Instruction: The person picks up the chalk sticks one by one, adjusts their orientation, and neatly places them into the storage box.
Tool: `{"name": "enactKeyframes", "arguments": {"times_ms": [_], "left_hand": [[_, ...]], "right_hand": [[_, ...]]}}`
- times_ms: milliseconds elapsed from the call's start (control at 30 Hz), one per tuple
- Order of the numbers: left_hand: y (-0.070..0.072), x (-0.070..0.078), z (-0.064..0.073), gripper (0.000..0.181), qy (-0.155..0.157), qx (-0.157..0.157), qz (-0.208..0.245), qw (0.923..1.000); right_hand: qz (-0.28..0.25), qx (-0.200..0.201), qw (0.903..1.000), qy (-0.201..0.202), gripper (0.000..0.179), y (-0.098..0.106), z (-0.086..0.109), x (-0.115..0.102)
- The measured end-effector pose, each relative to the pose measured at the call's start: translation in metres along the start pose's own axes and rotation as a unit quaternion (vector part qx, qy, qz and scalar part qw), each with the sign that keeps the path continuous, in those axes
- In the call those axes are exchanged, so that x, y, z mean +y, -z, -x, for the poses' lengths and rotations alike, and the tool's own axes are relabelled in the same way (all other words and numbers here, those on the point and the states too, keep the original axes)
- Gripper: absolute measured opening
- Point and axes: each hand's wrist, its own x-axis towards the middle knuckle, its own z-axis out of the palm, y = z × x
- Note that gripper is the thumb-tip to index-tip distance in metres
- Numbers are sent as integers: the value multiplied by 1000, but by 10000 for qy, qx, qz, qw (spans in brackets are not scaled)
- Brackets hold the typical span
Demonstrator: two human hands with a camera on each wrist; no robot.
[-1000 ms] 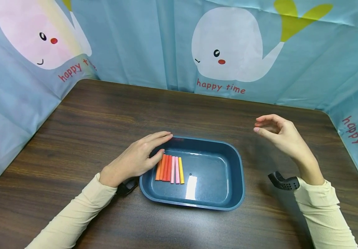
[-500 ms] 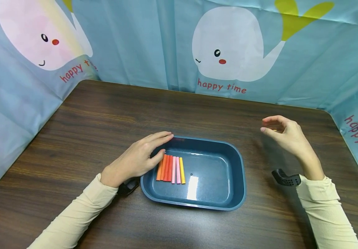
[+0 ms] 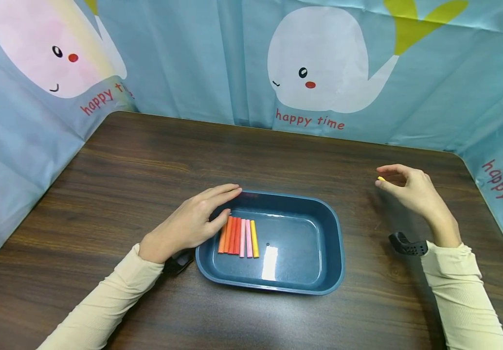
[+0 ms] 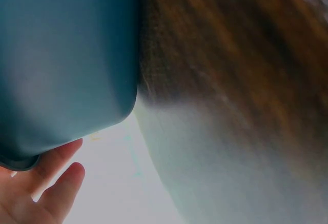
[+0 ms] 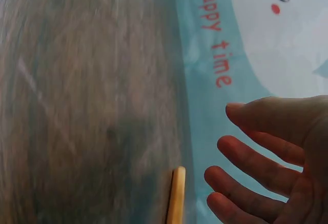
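Observation:
In the head view my left hand (image 3: 194, 218) rests at the left end of a blue plastic tray (image 3: 297, 288). Its fingers lie extended over the far left rim, and the thumb reaches inside. Coloured chalk sticks (image 3: 237, 236), orange, red, pink and yellow, lie side by side in the tray's left half, partly behind the thumb. Off to the right, my right hand (image 3: 415, 192) hovers over the table, thumb and fingers apart. A yellow chalk stick (image 5: 177, 196) lies on the table below, apart from the fingers in the right wrist view; only its end shows in the head view.
The dark wooden table (image 3: 181, 150) surrounds the tray. A light blue curtain (image 3: 199, 58) with whale prints hangs along its far edge and both sides. Black wrist camera mounts (image 3: 406, 244) sit under the cuffs. In the left wrist view the tray's outer wall (image 4: 66, 70) fills the upper left.
My right hand has shifted a little to the right, and the yellow chalk's end now shows between thumb and fingers. The left hand and the tray have stayed in place.

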Motion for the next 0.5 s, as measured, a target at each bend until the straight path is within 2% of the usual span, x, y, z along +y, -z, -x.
{"name": "enactKeyframes", "arguments": {"times_ms": [500], "left_hand": [[0,0,0,50,-10,49,-27,10000]], "right_hand": [[473,-227,9983,-251,40,-2,-5,23]]}}
